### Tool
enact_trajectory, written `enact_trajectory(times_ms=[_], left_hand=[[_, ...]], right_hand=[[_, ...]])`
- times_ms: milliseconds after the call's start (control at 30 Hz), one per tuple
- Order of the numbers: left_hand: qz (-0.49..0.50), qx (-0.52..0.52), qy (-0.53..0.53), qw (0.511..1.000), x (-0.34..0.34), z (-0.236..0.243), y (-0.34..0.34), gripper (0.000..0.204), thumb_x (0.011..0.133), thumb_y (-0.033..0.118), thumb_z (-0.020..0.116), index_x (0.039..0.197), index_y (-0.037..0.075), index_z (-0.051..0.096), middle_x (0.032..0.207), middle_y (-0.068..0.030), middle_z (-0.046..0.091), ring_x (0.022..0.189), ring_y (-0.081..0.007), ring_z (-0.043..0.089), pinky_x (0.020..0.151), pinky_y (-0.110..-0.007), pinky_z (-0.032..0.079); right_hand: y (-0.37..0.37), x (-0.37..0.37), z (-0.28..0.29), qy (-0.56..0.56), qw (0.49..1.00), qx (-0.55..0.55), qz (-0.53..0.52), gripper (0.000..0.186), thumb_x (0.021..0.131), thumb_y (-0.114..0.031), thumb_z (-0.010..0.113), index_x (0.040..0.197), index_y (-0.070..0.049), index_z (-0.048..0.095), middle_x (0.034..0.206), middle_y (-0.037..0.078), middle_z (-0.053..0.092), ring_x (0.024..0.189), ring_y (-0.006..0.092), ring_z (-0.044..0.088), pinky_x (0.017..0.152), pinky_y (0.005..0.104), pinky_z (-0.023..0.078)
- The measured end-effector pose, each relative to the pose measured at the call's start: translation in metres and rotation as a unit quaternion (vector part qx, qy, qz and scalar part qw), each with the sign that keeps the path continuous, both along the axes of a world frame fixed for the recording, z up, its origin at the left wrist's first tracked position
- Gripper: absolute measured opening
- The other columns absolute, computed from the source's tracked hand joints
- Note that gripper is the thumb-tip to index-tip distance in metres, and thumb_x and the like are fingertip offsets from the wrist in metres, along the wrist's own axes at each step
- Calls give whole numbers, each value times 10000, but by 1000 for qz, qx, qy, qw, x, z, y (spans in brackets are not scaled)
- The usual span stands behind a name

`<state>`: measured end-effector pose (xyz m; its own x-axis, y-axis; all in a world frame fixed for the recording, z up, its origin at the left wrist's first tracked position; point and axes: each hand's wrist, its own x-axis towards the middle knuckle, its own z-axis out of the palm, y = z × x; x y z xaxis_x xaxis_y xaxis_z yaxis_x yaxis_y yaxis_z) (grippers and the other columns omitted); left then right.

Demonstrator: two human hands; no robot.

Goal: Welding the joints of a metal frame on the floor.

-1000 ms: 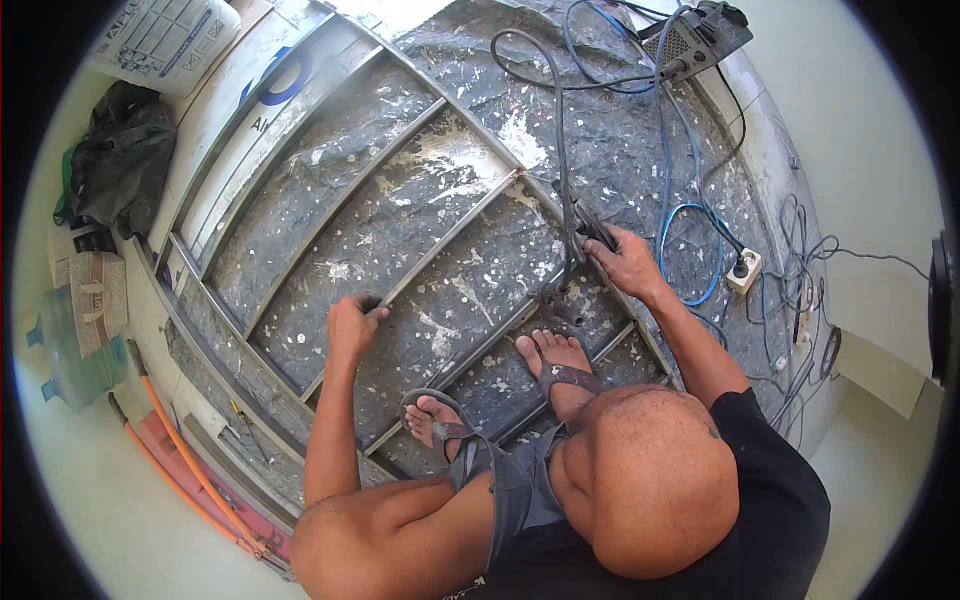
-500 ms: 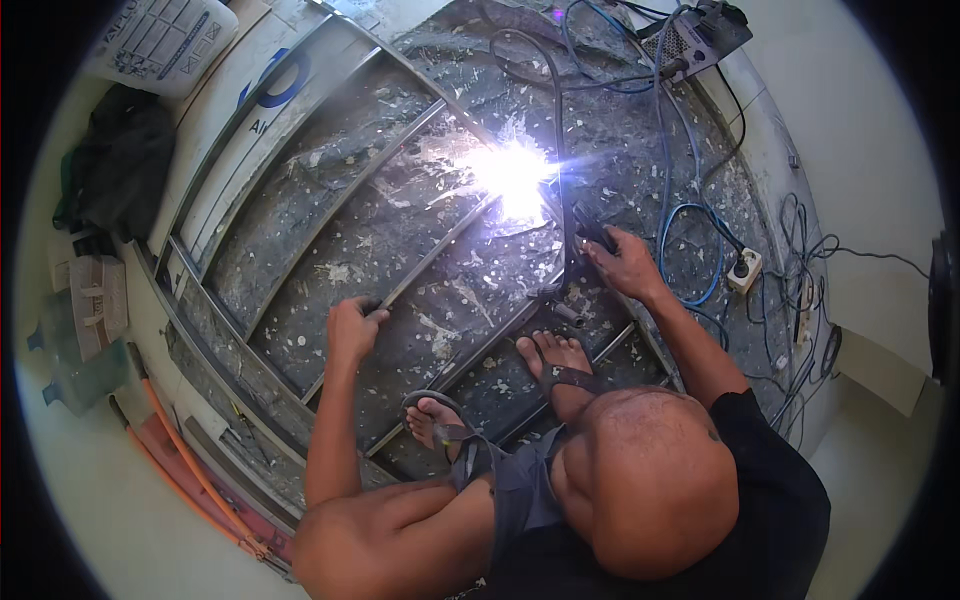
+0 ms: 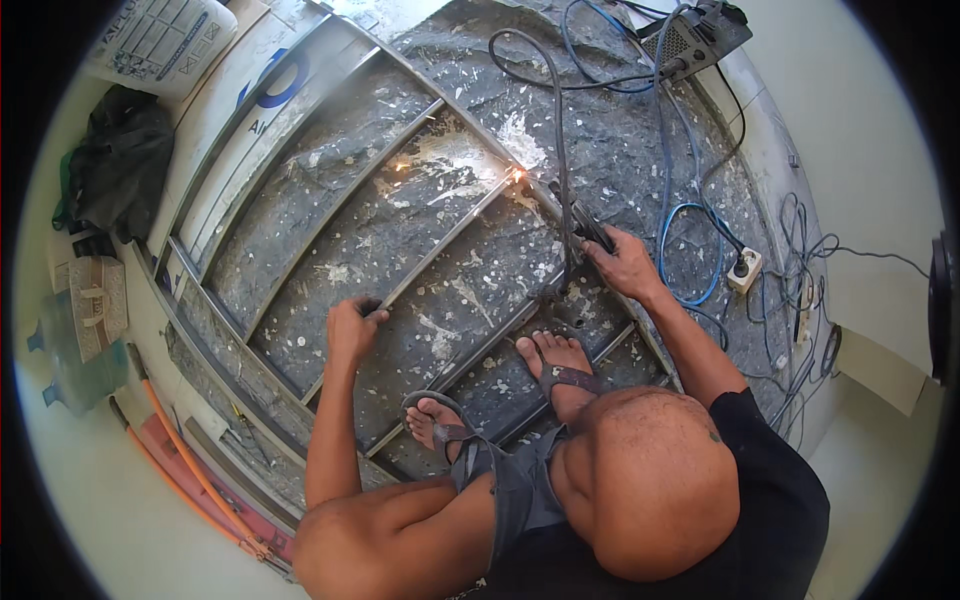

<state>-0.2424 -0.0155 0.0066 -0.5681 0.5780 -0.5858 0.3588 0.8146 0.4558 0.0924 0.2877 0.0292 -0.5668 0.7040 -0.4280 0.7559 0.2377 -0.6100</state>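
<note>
My right hand (image 3: pixel 622 262) is closed around a black welding electrode holder (image 3: pixel 593 228), beside the frame's far-right rail. A small orange glow with a few sparks marks the joint where a crossbar (image 3: pixel 450 240) meets the rail of the metal frame (image 3: pixel 408 68). My left hand (image 3: pixel 352 328) grips that same crossbar lower down, with a small dark piece at its fingertips that I cannot make out. The frame, with several parallel bars, lies flat over a paint-spattered dark sheet (image 3: pixel 330 270). My sandalled feet rest within it, by the near bars.
A welding machine (image 3: pixel 695 45) sits at the far right, its thick cable (image 3: pixel 556 110) looping toward the holder. Blue cords run to a white socket block (image 3: pixel 745 270). On the left lie a dark cloth bag (image 3: pixel 120 160), a clear plastic bottle (image 3: pixel 85 360) and orange-handled cutters (image 3: pixel 190 455).
The bright white arc at the joint has died down to a small orange glow, and the frame shows clearly again. Both hands stay nearly in place.
</note>
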Motion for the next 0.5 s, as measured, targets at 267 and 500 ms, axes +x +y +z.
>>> enact_trajectory(times_ms=[267, 500], left_hand=[[18, 3, -14, 1000, 2, 2, 1, 307, 784, 159, 772, 1067, 44, 748, 980, -196, 733, 928, -311, 726, 838, -380, 540], [11, 1, 2, 1000, 1, -1, 1, 293, 789, 168, 775, 1053, 43, 751, 977, -187, 735, 920, -318, 724, 825, -385, 540]], right_hand=[[-12, -5, 6, 16, 1000, 12, -22, 392, 897, -352, 678, 1066, 2, 661, 880, 270, 676, 856, 423, 673, 751, 451, 501], [3, -4, 17, -44, 973, 202, 104, 339, 896, -339, 694, 1008, -43, 573, 778, 233, 658, 698, 406, 669, 634, 482, 525]])
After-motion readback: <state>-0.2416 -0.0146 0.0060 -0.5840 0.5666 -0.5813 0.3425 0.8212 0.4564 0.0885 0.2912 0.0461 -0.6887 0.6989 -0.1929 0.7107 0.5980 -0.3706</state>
